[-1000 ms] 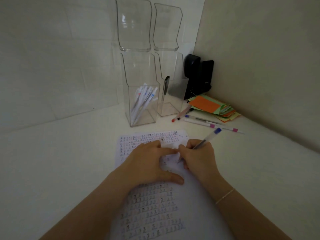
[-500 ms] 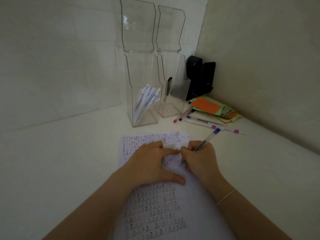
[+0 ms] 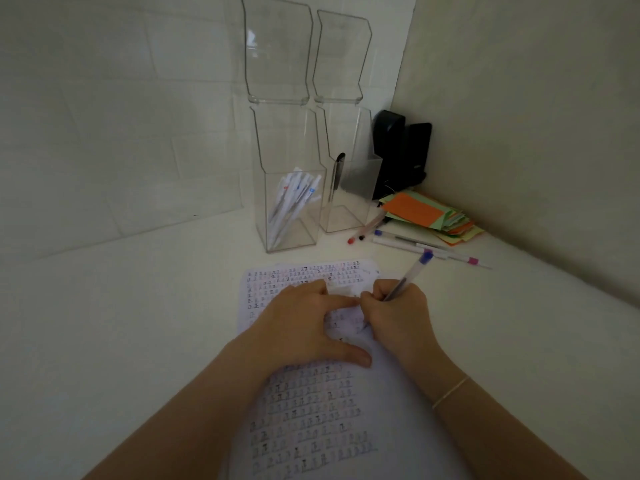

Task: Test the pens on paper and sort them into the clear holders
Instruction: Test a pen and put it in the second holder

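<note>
Head view: the right hand [image 3: 398,317] grips a blue-capped pen [image 3: 408,277], its tip on the paper [image 3: 311,410], which the left hand [image 3: 304,327] presses flat. Several pens stand in the left holder [image 3: 287,209], one in the right holder [image 3: 346,195]; about four loose pens [image 3: 415,242] on the counter [image 3: 138,306] look untested.

paper [image 3: 311,410] cut off at bottom edge, its marks too small to read, pen [image 3: 408,275] tip hidden behind right hand [image 3: 394,317]
</note>
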Demonstrator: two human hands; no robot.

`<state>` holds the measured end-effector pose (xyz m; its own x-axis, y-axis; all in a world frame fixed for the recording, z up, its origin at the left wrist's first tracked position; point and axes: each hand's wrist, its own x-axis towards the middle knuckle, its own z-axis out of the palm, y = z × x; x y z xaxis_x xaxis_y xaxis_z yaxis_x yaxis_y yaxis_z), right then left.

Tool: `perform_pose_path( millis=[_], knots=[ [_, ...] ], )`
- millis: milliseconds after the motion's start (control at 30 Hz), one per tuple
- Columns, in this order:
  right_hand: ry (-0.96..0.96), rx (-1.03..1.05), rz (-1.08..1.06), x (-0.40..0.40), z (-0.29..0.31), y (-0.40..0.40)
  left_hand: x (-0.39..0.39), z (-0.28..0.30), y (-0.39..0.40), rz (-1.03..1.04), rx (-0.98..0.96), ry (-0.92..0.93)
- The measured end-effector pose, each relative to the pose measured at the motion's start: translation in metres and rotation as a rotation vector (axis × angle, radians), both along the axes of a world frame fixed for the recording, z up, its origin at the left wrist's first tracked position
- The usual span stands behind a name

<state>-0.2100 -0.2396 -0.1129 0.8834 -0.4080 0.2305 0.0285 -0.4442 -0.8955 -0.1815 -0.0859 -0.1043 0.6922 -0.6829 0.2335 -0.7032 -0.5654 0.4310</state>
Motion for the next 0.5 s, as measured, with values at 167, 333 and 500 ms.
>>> perform_pose_path(
  millis=[167,333,500],
  knots=[
    [-0.011,0.197,0.049,0.000,0.005,-0.007,0.001,-0.001,0.000,0.015,0.019,0.019],
    [-0.108,0.976,0.032,-0.003,0.023,-0.039,0.001,0.002,0.003,0.081,-0.030,0.085],
    [-0.171,1.225,0.127,-0.003,0.027,-0.046,0.009,0.003,0.005,0.259,-0.239,-0.026]
  ],
)
